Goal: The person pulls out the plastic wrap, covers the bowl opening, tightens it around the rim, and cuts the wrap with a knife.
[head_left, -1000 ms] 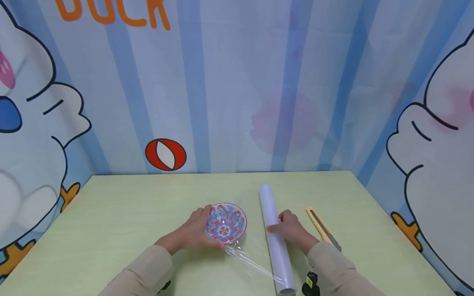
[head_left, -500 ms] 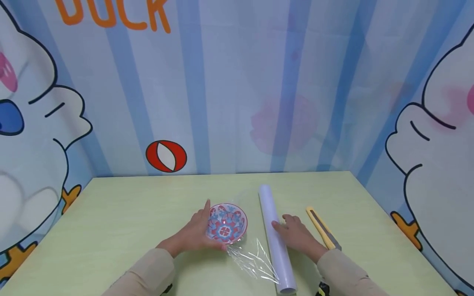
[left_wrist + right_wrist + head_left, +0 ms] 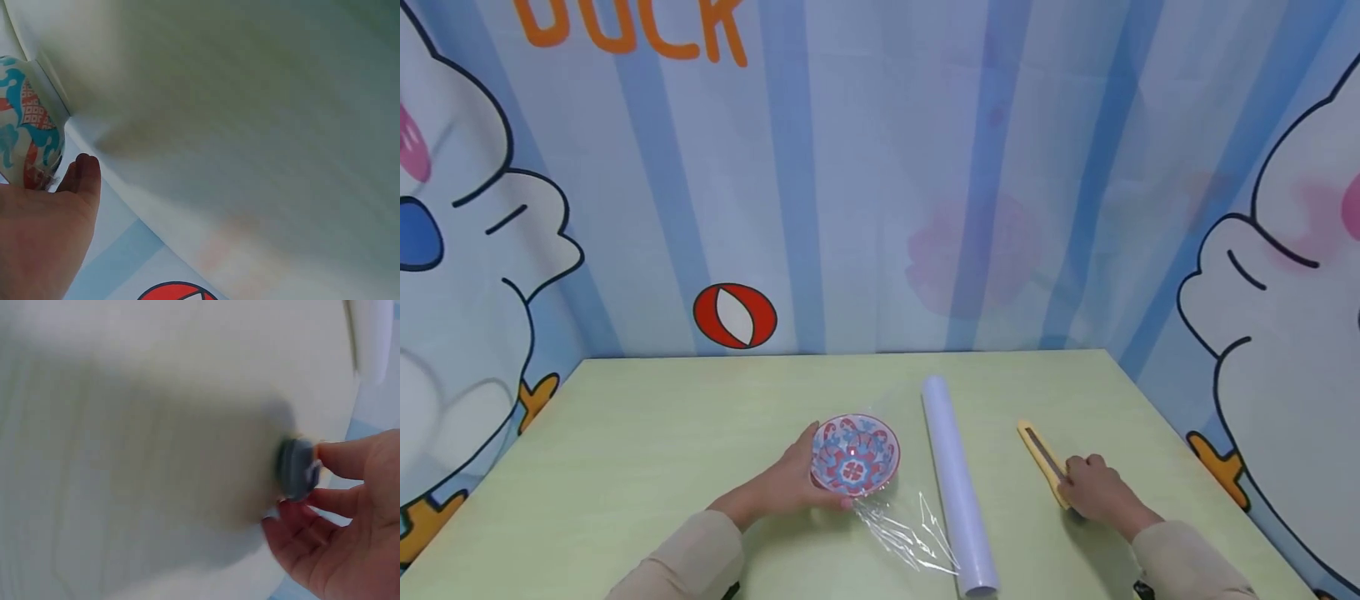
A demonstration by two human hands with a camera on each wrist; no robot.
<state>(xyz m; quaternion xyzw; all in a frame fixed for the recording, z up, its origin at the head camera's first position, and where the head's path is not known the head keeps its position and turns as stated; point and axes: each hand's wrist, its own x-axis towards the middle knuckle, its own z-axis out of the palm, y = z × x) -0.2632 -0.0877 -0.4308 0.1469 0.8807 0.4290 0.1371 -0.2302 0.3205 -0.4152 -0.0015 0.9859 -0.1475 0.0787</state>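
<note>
The right hand had its thumb and fingers pinched on the near part of the yellow utility knife. In the right wrist view, the knife's dark grey end faced the camera between the thumb and fingertips, while the lower fingers curled loosely beneath it; whether the knife was lifted off the table could not be told. The knife's yellow far end pointed away from the person and a little to the left

The left hand was clamped on the left side of the patterned bowl, its thumb along the near side. The bowl, red, blue and white, showed its inside to the head camera. Crinkled clear film spread from the bowl's near edge, by the thumb, towards the lower part of the white roll. That roll lay lengthwise between the bowl and the knife, apart from both hands

Beige sleeves covered both forearms. All this was on or over the pale green table. Behind it hung a blue striped backdrop with a red and white ball, orange letters and large white cartoon figures at the sides
</note>
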